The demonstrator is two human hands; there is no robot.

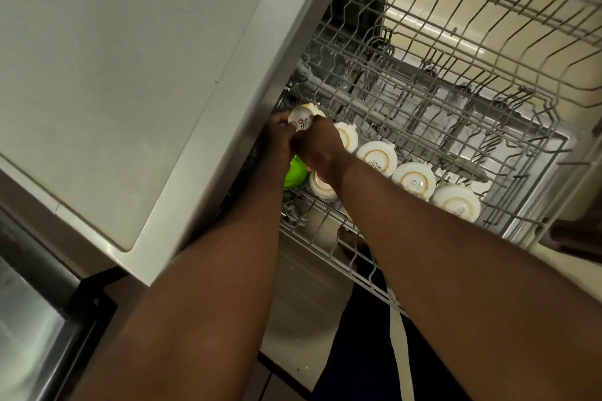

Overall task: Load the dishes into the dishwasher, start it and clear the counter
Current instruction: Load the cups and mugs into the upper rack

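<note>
The dishwasher's upper rack [423, 127] is pulled out, a grey wire basket. Along its near side stands a row of white cups upside down [413, 181], bases showing printed lettering. At the rack's left end, under the counter edge, both hands meet on one white cup [301, 119] turned base up. My left hand [277, 137] grips its left side and my right hand [317, 148] grips its right side. A green cup [294, 172] shows just below the hands, partly hidden by them.
A pale counter top [114, 75] fills the left half, its edge overhanging the rack's left end. The lower rack [325, 238] and open dishwasher door lie beneath. A dark appliance front [39, 303] sits at the lower left.
</note>
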